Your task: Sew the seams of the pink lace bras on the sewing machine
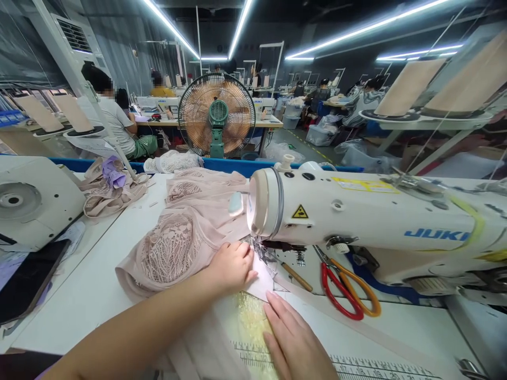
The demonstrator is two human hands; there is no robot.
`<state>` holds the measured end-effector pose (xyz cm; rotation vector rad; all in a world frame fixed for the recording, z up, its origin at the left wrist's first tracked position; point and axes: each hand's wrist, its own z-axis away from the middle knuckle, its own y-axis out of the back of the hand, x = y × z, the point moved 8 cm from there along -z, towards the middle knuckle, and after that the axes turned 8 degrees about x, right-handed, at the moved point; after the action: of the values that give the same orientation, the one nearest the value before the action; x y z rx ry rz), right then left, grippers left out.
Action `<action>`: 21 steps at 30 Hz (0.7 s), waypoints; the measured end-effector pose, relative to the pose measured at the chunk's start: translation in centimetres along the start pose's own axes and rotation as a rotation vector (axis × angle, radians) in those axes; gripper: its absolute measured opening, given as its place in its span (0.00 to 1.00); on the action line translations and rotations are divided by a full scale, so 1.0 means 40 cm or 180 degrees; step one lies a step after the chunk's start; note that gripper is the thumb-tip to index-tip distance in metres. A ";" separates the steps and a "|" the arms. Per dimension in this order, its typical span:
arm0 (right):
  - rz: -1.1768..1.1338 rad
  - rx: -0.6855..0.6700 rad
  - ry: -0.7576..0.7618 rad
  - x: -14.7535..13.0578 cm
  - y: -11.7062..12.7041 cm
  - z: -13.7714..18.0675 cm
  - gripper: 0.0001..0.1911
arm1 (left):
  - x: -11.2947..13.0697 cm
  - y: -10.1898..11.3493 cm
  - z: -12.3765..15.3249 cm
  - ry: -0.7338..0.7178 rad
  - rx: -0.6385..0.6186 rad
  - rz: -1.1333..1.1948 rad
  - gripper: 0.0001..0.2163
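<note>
Pale pink lace bra fabric (pixel 174 248) spreads over the table left of the white sewing machine (pixel 304 206). My left hand (pixel 233 266) lies on this fabric beside the machine's presser foot (pixel 259 250), its fingers curled down and gripping the cloth near the needle. Nearer to me, my right hand (pixel 293 332) rests flat, fingers stretched out, with the fingertips at the fabric's lower edge. A narrow pink elastic strip (pixel 336 306) runs from the foot toward the right. Under the right hand are a yellowish patch (pixel 251 319) and a printed ruler scale (pixel 368 367).
Red and orange-handled scissors (pixel 343 293) and a wooden-handled tool (pixel 297 277) lie right of the needle. A phone (pixel 29 279), a second machine (pixel 35 203) and a heap of straps (pixel 113 184) are at left. A large fan (pixel 217 113) stands beyond; several people sit working behind.
</note>
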<state>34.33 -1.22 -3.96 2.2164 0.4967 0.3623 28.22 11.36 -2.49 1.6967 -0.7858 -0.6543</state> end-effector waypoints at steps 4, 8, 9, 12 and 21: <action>-0.0112 0.0004 -0.0206 -0.006 -0.016 -0.027 0.17 | 0.048 0.035 0.022 -0.0393 0.0302 -0.0004 0.10; -0.0348 -0.0041 -0.0481 -0.006 -0.034 -0.044 0.20 | 0.089 0.025 0.072 -0.0272 -0.0287 0.0033 0.08; -0.0404 -0.0018 -0.0558 -0.005 -0.035 -0.046 0.20 | 0.090 0.023 0.082 -0.0203 -0.0438 0.0022 0.11; -0.0502 0.0125 -0.0699 -0.005 -0.035 -0.048 0.18 | 0.089 0.022 0.093 -0.0290 -0.0611 -0.0009 0.15; -0.0292 0.0295 -0.0762 0.001 -0.038 -0.069 0.17 | 0.045 0.026 0.074 -0.0978 0.0074 0.0368 0.13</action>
<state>32.86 1.54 -3.42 2.2790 0.4907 0.0247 26.92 7.98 -2.25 1.5773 -1.1027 -0.8389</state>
